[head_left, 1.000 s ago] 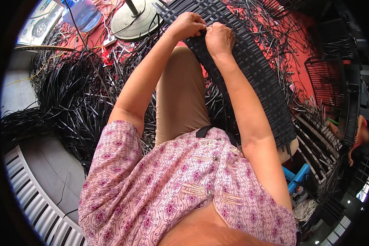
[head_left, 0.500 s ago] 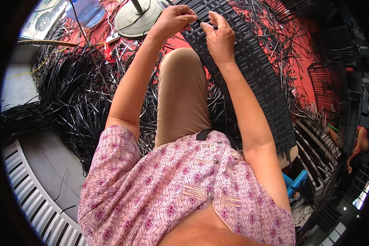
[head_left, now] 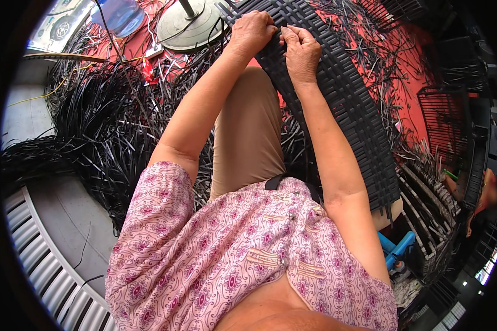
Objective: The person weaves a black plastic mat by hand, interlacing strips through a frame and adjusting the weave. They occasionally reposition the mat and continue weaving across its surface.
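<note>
A long black woven panel (head_left: 348, 110) of flat plastic strips slants from the top of the view down along my right forearm. Over its upper left edge both hands work close together, a small gap apart. My left hand (head_left: 253, 34) has its fingers curled in, and whatever they grip is hidden. My right hand (head_left: 302, 55) is closed, thumb and forefinger pinching what looks like the dark end of a black strip at the panel's edge. Loose strip ends stick out from the panel's top left corner.
A big heap of black strips (head_left: 99, 110) lies on the left, with scraps across the red floor (head_left: 411, 105). A round stand base (head_left: 185, 34) and a clear blue container (head_left: 119, 16) stand at the back. Black wire racks (head_left: 444, 121) and a blue-handled tool (head_left: 398, 248) are at right.
My left hand has moved right and slightly down toward the right hand. My right hand has gone from spread fingers to a pinch. Both now meet at the panel's edge.
</note>
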`<action>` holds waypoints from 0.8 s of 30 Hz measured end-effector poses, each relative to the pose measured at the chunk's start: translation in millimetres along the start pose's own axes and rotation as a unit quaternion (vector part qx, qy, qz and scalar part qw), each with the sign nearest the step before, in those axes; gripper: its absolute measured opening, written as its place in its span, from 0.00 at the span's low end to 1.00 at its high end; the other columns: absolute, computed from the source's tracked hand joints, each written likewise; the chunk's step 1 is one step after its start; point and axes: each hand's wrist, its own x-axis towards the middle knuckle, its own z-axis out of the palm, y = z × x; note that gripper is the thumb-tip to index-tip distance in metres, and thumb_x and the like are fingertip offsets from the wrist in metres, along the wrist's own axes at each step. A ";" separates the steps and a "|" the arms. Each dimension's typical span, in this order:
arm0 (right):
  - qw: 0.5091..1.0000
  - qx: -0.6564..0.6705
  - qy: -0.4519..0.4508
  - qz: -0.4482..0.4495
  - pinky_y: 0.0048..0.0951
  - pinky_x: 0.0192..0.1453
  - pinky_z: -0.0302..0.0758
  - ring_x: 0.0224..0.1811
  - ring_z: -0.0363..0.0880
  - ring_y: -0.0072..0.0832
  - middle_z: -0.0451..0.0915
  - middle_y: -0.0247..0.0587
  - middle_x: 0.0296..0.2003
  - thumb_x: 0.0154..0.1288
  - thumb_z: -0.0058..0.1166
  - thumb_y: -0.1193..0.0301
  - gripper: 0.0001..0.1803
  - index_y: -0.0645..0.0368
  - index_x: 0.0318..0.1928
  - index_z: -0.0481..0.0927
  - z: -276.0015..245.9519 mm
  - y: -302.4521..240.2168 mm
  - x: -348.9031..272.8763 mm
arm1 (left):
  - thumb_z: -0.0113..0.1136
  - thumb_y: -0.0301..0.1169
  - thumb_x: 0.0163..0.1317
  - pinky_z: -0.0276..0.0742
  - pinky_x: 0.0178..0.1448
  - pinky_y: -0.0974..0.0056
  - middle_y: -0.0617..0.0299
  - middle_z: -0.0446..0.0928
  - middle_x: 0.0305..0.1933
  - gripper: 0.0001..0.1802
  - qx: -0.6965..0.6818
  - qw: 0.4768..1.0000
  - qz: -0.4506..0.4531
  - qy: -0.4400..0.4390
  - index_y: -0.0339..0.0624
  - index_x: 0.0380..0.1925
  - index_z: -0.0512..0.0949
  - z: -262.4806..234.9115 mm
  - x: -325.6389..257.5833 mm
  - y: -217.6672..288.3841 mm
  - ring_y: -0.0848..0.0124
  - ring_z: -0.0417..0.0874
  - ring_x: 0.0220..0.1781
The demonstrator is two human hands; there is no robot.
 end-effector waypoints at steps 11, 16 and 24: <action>0.994 -0.095 -0.017 0.048 0.27 0.37 0.82 0.29 0.87 0.25 0.89 0.44 0.30 0.65 0.64 0.71 0.13 0.68 0.44 0.87 4.5 4.7 21.6 | 0.62 0.34 0.61 0.85 0.43 0.64 0.53 0.88 0.34 0.14 -0.150 0.980 -0.082 -0.107 0.35 0.39 0.87 -9.0 12.6 -7.6 0.68 0.91 0.32; 0.972 -0.227 -0.060 0.024 0.38 0.48 0.83 0.37 0.89 0.42 0.88 0.51 0.32 0.60 0.67 0.65 0.13 0.63 0.40 0.89 5.0 18.5 38.0 | 0.61 0.34 0.62 0.85 0.43 0.63 0.53 0.87 0.32 0.15 -0.124 0.985 -0.068 -0.098 0.34 0.41 0.86 -0.1 13.5 -15.7 0.67 0.90 0.31; 0.924 -0.376 -0.075 -0.009 0.43 0.52 0.83 0.44 0.88 0.48 0.88 0.51 0.37 0.57 0.68 0.62 0.10 0.51 0.37 0.92 10.1 1.4 40.4 | 0.61 0.36 0.66 0.83 0.39 0.64 0.56 0.86 0.30 0.15 -0.140 0.982 -0.026 -0.128 0.35 0.42 0.86 -7.2 15.9 -17.2 0.70 0.87 0.29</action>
